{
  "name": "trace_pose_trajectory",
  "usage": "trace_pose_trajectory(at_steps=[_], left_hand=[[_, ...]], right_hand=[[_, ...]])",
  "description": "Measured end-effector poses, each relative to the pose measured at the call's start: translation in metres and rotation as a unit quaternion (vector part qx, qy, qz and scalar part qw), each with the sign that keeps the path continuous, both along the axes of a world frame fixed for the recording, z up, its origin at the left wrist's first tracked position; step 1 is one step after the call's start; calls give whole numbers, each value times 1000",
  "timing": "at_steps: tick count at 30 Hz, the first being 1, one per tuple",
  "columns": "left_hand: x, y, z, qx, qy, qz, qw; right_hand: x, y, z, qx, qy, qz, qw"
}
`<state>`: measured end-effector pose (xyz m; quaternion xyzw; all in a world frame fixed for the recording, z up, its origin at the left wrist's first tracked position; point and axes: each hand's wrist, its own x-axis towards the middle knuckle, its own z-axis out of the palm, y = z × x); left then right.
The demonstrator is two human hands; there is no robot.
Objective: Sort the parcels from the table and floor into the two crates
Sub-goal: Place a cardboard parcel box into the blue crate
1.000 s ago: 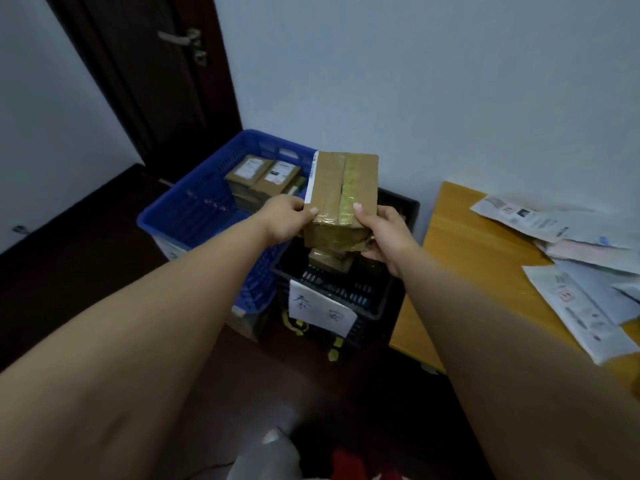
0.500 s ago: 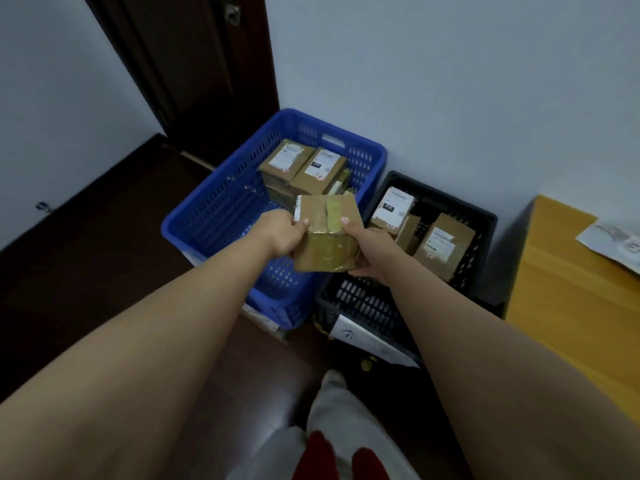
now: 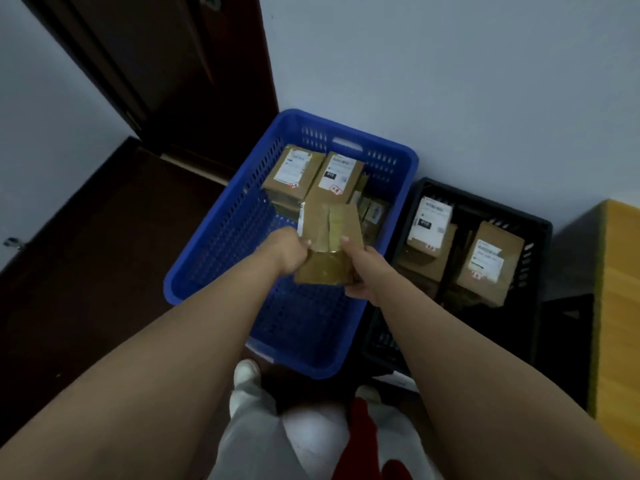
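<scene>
1. A pale wall (image 3: 450,81) fills the upper part of the view, with a dark door (image 3: 166,71) at the left and a dark floor (image 3: 86,271) below it.
2. A blue crate (image 3: 221,251) stands on the floor against the wall. Two labelled cardboard boxes (image 3: 311,174) lie side by side at its far end, with more parcels half hidden just beside them.
3. A black crate (image 3: 540,271) sits touching the blue one on its right side. Inside it are two labelled brown boxes (image 3: 460,251), leaning rather than flat.
4. The corner of a wooden table (image 3: 620,306) shows at the right edge, just beside the black crate.
5. A taped brown parcel (image 3: 329,251) is held in the air over the middle of the blue crate, tilted, clear of the boxes below.
6. The left hand (image 3: 287,251) grips the parcel's left edge, thumb curled over the top face.
7. The right hand (image 3: 360,271) grips the right edge, thumb on top, fingers wrapped beneath where they are hidden.
</scene>
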<state>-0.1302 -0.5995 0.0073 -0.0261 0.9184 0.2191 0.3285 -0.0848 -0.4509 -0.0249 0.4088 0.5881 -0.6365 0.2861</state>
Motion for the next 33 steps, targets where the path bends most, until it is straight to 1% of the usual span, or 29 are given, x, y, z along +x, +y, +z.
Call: trace_pose_trajectory(at_steps=[2,4,7,12,14,18,21,25,26,27,28,29,30,31,32,33], left_hand=[[-17,-12,-17,6,-19,-31,999],[-29,-24,-36,8,-39,-65,997],[-41,-35,-63,11,-64,-117,991],[-57,-23,-101,18,-86,-203,975],[-63,-14,-117,30,-91,-216,972],[-80,-3,-154,43,-87,-227,969],[-96,-3,-186,44,-74,-244,966],[-114,-9,-223,47,-67,-263,961],[-118,-12,-230,55,-46,-267,961],[-122,-14,-235,65,10,-272,960],[-126,-14,-239,75,97,-282,952],[-132,-12,-241,87,192,-297,931],[-138,-8,-243,93,268,-318,904],[-146,-2,-244,93,310,-344,882],[-153,5,-245,79,312,-375,869],[-161,11,-245,56,281,-404,869]], right_hand=[[-6,-20,-15,-26,-18,-86,996],[-9,-43,-33,-41,-31,-185,981],[-7,-69,-63,-42,-51,-304,950],[-3,-81,-105,-32,-57,-456,887],[-8,-80,-119,-39,-51,-489,870],[-31,-80,-154,-48,-39,-527,848],[-46,-80,-184,-27,-31,-544,838],[-53,-86,-220,-37,-6,-564,825],[-52,-88,-227,-44,3,-569,821],[-51,-90,-233,-50,15,-574,817],[-50,-93,-238,-52,24,-577,814],[-49,-95,-243,-51,30,-581,812],[-48,-97,-247,-49,36,-587,807],[-47,-99,-250,-49,41,-592,804],[-47,-102,-252,-49,47,-595,801],[-48,-106,-253,-47,51,-599,798]])
